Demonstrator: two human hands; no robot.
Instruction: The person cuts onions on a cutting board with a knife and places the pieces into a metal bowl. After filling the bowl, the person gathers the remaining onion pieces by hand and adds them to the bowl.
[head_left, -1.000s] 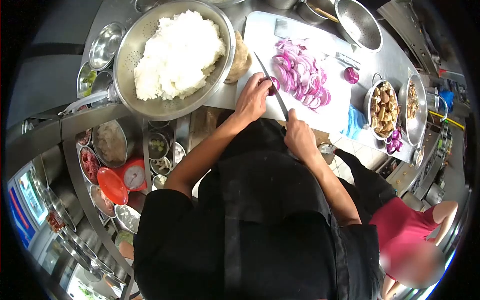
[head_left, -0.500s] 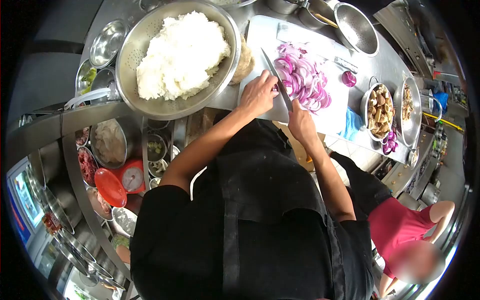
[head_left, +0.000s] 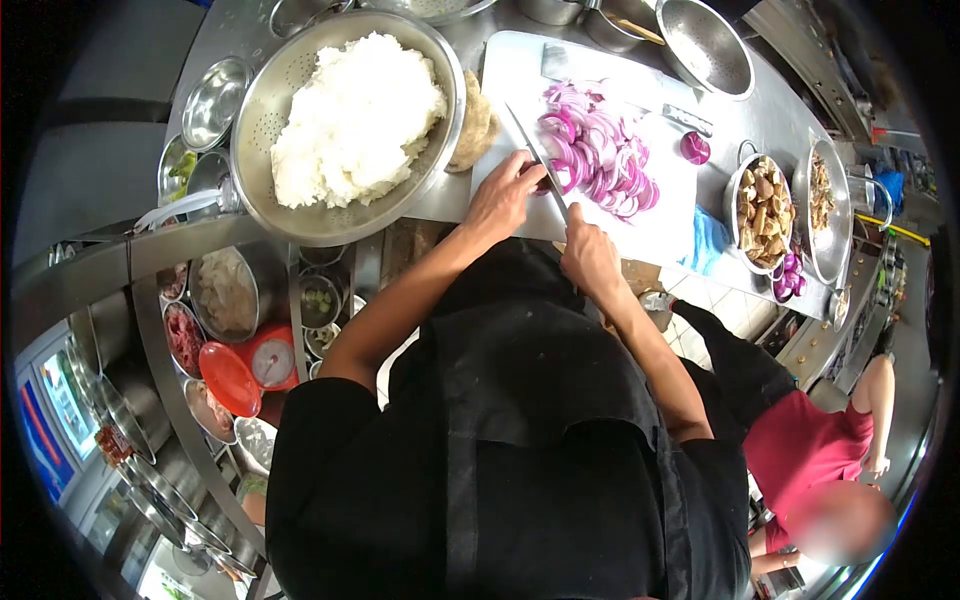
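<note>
At the near edge of the white cutting board point(head_left: 510, 60), my left hand point(head_left: 503, 197) has its fingers bent over a piece of red onion point(head_left: 543, 186), mostly hidden beneath them. My right hand point(head_left: 590, 255) is wrapped round the handle of a knife point(head_left: 537, 153), whose blade lies against the onion and points away to the upper left. Sliced red onion point(head_left: 602, 155) is heaped on the board just right of the blade. A cleaver point(head_left: 610, 80) rests at the board's far side, and an onion half point(head_left: 695, 147) sits near its right edge.
A large colander point(head_left: 250, 160) of white food stands left of the board. To the right are a colander of mushrooms point(head_left: 763, 210), a blue cloth point(head_left: 707, 240) and red onions point(head_left: 790, 277). A person in a red shirt point(head_left: 805, 450) is at the lower right.
The view has shifted slightly. Both hands and the knife appear a little further left and lower. The person in red has moved an arm.
</note>
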